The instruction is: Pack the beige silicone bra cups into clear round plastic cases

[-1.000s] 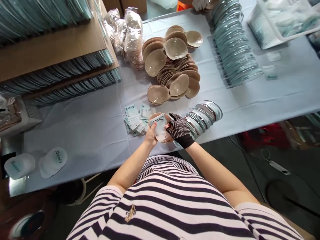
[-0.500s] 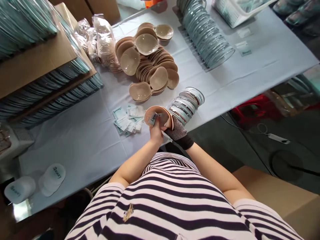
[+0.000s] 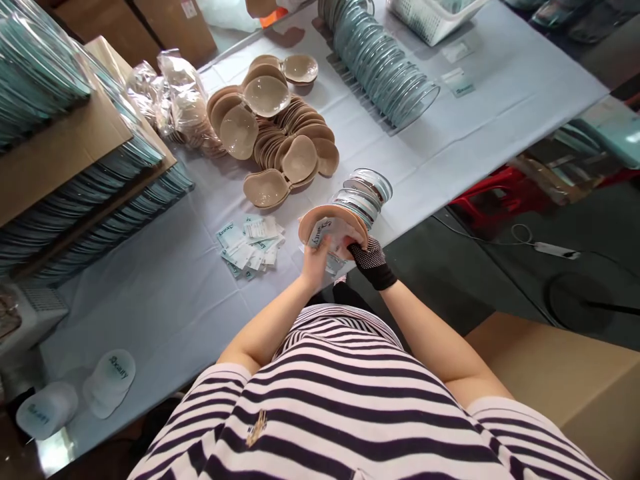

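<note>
A beige stick-on bra (image 3: pixel 345 213) with rounded cups is held over the table's front edge, between my two hands. My bare left hand (image 3: pixel 315 263) grips it from the lower left, thumb over a white printed sheet (image 3: pixel 330 232) lying against the cup. On the right, my right hand (image 3: pixel 370 260), in a dark dotted glove with bare fingertips, closes on the cup's edge. Just behind stands a short row of clear round cases (image 3: pixel 363 193). Left of my hands lies a loose pile of small printed packets (image 3: pixel 250 247). Part of the bra is hidden by my fingers.
Many beige stick-on bras (image 3: pixel 285 137) lie stacked mid-table, beside plastic-wrapped ones (image 3: pixel 183 100). A long row of clear cases (image 3: pixel 380 67) and a white basket (image 3: pixel 433 20) stand farther back. Cartons of cases (image 3: pixel 65 140) rise at left; round printed sheets (image 3: pixel 115 373) lie lower left.
The bra has turned to face me more and looks wider, with more of the white sheet showing. My right hand has moved slightly right along its edge. The camera view has shifted.
</note>
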A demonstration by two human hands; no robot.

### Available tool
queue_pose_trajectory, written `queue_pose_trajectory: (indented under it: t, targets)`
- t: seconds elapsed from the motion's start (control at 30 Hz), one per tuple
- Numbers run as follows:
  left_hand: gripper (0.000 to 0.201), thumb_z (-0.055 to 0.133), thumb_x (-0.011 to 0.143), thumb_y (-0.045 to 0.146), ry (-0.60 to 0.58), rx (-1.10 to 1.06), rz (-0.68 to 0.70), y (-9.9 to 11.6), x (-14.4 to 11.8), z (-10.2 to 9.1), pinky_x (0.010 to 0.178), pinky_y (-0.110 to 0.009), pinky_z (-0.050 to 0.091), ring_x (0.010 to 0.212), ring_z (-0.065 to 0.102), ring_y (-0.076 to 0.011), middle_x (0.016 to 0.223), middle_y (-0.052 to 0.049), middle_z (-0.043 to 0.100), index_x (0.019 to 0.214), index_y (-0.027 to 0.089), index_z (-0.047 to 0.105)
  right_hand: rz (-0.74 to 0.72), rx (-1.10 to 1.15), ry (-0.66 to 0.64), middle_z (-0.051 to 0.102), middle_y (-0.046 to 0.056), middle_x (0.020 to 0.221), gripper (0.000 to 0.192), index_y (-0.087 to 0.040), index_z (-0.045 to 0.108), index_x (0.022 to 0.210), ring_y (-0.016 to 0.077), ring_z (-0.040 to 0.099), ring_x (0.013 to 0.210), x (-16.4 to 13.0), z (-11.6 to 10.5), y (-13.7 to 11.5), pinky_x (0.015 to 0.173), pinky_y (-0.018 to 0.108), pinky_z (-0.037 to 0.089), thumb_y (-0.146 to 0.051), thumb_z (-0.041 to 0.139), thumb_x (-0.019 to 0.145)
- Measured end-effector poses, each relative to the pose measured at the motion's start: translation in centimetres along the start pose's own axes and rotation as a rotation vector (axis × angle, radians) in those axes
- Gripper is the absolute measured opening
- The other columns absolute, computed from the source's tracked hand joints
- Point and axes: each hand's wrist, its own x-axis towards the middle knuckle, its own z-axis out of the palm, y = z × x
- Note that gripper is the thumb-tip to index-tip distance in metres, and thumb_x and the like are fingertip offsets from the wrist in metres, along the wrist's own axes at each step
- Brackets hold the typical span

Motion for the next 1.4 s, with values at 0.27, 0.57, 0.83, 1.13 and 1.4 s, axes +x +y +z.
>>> queue_pose_trajectory:
  t: [0.27, 0.57, 0.83, 1.13, 1.4]
  targets:
    - [0.012, 0.078, 0.070, 0.032, -0.506, 0.900, 0.237, -2.0, 1.9, -6.7, 0.111, -0.051, 0.029, 0.112, 0.056, -0.0338, 0.103, -0.009, 0.070, 0.081, 0.028, 0.074, 0.029, -0.293, 0.179, 0.072, 0.017, 0.116, 0.051, -0.015, 0.064, 0.125, 0.0327, 0.068, 0.105, -7.0, 0.3, 4.4, 0.093, 0.045, 0.055, -0.040, 0.041, 0.087]
    - [0.021, 0.080, 0.066, 0.032, -0.607, 0.773, 0.169, -2.8, 1.4, -7.7, 0.119, -0.052, 0.017, 0.123, 0.052, -0.0369, 0.103, -0.012, 0.070, 0.086, 0.028, 0.074, -0.101, -0.418, -0.028, 0.075, 0.013, 0.102, 0.052, -0.019, 0.063, 0.134, 0.0266, 0.070, 0.090, -9.2, 2.1, 3.9, 0.083, 0.035, 0.055, -0.035, 0.045, 0.088]
    - [0.027, 0.077, 0.058, 0.022, -0.583, 0.815, 0.241, -3.8, 2.1, -6.4, 0.122, -0.052, 0.013, 0.109, 0.055, -0.0364, 0.090, -0.011, 0.066, 0.085, 0.026, 0.073, -0.138, -0.486, -0.201, 0.075, 0.009, 0.103, 0.047, -0.028, 0.065, 0.132, 0.0268, 0.070, 0.094, -11.3, 2.7, 5.8, 0.080, 0.035, 0.054, -0.035, 0.049, 0.088]
    - [0.019, 0.081, 0.059, 0.030, -0.570, 0.757, 0.128, -3.8, 2.0, -6.7, 0.119, -0.051, 0.020, 0.116, 0.052, -0.0339, 0.100, -0.008, 0.065, 0.077, 0.029, 0.073, -0.009, -0.386, -0.124, 0.074, 0.007, 0.114, 0.053, -0.025, 0.058, 0.139, 0.0256, 0.070, 0.100, -12.6, 2.8, 5.8, 0.087, 0.036, 0.055, -0.035, 0.050, 0.087]
    - [0.023, 0.087, 0.054, 0.032, -0.625, 0.780, 0.179, -3.8, 2.4, -7.2, 0.121, -0.053, 0.021, 0.139, 0.034, -0.0374, 0.126, -0.011, 0.058, 0.072, 0.027, 0.074, 0.106, -0.486, -0.227, 0.073, 0.008, 0.115, 0.061, -0.026, 0.046, 0.149, 0.0254, 0.070, 0.092, -10.5, 3.6, 3.0, 0.078, 0.031, 0.052, -0.037, 0.053, 0.089]
